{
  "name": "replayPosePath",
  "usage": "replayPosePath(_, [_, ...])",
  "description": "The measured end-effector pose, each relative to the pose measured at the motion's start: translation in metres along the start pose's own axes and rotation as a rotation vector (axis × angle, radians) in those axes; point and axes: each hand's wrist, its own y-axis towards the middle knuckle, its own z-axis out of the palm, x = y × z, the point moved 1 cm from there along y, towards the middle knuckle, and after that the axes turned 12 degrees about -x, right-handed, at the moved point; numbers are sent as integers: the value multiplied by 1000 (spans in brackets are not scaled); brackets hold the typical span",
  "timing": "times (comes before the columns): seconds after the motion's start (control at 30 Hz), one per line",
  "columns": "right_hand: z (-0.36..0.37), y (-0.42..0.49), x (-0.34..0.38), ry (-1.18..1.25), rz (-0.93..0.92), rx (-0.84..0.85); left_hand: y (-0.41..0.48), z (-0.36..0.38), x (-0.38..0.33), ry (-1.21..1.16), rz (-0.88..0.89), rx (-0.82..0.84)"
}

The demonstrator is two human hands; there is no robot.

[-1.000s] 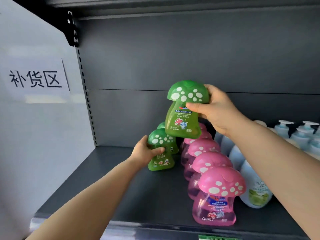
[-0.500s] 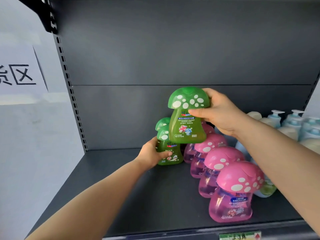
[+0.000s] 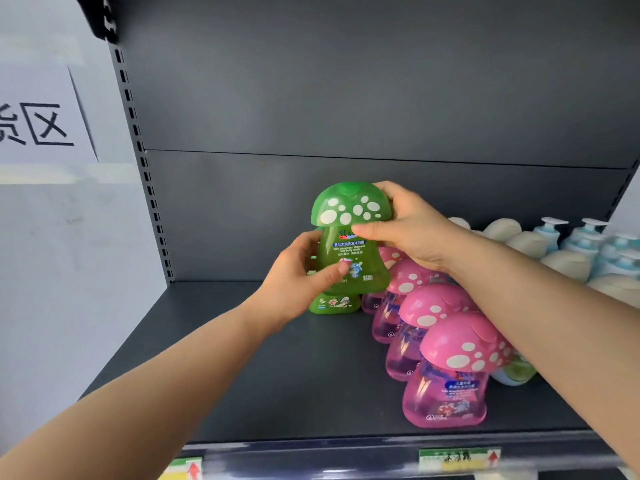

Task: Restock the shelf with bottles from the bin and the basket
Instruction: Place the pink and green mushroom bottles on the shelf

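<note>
Right grip (image 3: 412,226) clasps the green mushroom bottle (image 3: 349,247) by its cap, left grip (image 3: 298,275) pinching its body, not yet shelved; pink mushroom bottles (image 3: 453,344) look stocked, green row (image 3: 334,303) barely begun.

Left hand (image 3: 298,275) no longer on standing green bottle (image 3: 334,303) at back of shelf (image 3: 242,375); that bottle now stands free. Left hand now up on lower body of raised green bottle (image 3: 353,237), thumb across label, so both hands hold it, where a second ago only right hand (image 3: 412,230) did. Raised bottle now sits lower and further left, covering most of standing green bottle behind it.
</note>
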Motion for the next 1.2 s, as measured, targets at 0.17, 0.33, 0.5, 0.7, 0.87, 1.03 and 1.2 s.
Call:
replayPosePath(0.17, [-7, -2, 6, -563, -130, 207, -6, -4, 22, 23, -84, 43])
replayPosePath(0.33, [-8, -8, -1, -781, -216, 246, -11, -4, 54, 91, -161, 35])
replayPosePath(0.5, [0, -8, -10, -1004, -315, 300, -9, -5, 74, 170, -169, 55])
replayPosePath(0.7, [3, 0, -10, -1104, -327, 316, -6, -1, 78, 272, -155, 66])
replayPosePath(0.87, [4, 1, -11, -1081, -292, 319, -7, -1, 79, 316, -156, 78])
replayPosePath(1.03, [-3, -4, -5, -1035, -240, 277, -5, -8, 66, 320, -152, 64])
replayPosePath(1.2, [-30, -19, 4, -1123, -291, 18, -11, -4, -4, 410, 171, -169])
